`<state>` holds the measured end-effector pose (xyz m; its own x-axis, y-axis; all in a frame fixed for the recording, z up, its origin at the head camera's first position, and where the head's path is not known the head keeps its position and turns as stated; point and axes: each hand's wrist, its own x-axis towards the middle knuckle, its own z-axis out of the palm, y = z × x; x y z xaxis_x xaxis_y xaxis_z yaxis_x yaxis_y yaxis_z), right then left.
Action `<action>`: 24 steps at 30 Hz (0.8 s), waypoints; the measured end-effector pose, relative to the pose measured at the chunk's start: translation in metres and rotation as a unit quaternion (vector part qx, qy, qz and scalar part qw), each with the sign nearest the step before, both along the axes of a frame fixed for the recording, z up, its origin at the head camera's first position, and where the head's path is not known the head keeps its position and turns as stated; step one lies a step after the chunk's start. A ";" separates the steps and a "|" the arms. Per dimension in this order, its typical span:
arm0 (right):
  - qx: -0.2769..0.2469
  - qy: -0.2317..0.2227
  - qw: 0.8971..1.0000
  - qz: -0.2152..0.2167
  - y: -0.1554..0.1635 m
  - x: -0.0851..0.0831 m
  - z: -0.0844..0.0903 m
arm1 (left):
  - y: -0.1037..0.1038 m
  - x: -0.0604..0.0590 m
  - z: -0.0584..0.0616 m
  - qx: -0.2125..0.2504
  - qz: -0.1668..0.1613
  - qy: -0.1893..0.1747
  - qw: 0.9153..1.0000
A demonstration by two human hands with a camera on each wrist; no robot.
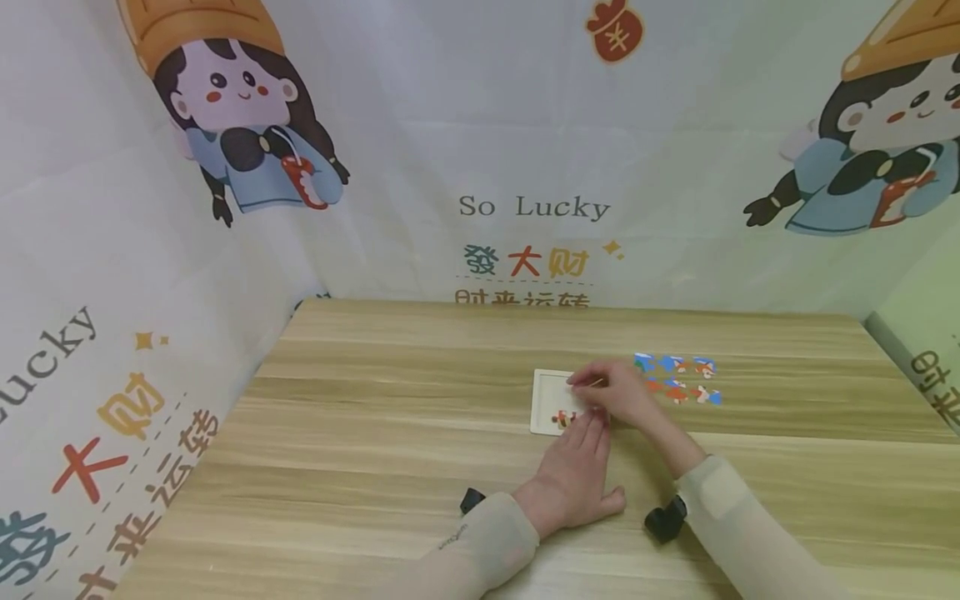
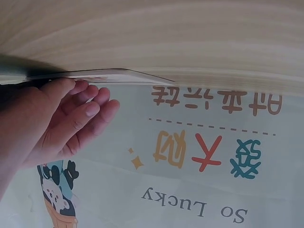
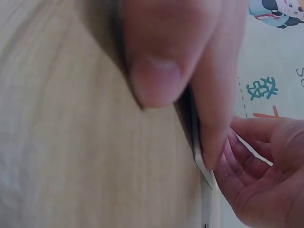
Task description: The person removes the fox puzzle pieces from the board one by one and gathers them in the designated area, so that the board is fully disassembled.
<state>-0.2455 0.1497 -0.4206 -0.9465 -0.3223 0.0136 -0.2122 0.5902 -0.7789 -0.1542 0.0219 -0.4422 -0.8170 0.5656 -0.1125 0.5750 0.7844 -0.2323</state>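
Near the middle of the head view, a white puzzle tray (image 1: 546, 402) lies flat on the wooden table (image 1: 375, 467). The left hand (image 1: 573, 479) rests open, its straight fingers touching the tray's lower edge. The right hand (image 1: 618, 392) seems to pinch a small piece over the tray, though it is too small to tell. Loose colourful puzzle pieces (image 1: 678, 379) lie just right of it.

puzzle tray (image 1: 546, 392) mid-table (image 1: 375, 467), loose pieces (image 1: 678, 379) to its right

Both arms wear thin, close-fitting cream sleeves reaching the wrists; the left sleeve (image 1: 480, 542) bears a small dark script mark near its cuff. A black camera unit (image 1: 666, 520) is strapped under each wrist, well behind the fingers.
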 end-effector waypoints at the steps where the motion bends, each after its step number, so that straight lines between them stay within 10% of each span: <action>1: 0.004 0.002 1.000 0.006 -0.001 0.000 0.000 | 0.000 0.000 0.001 0.004 -0.002 0.001 1.000; 10: 0.029 0.022 0.996 0.080 -0.003 0.002 -0.003 | -0.003 0.000 0.002 0.008 -0.032 0.051 0.998; 24: 0.025 -0.008 0.995 0.101 -0.009 0.001 -0.005 | -0.002 0.002 0.002 0.000 -0.022 0.034 0.999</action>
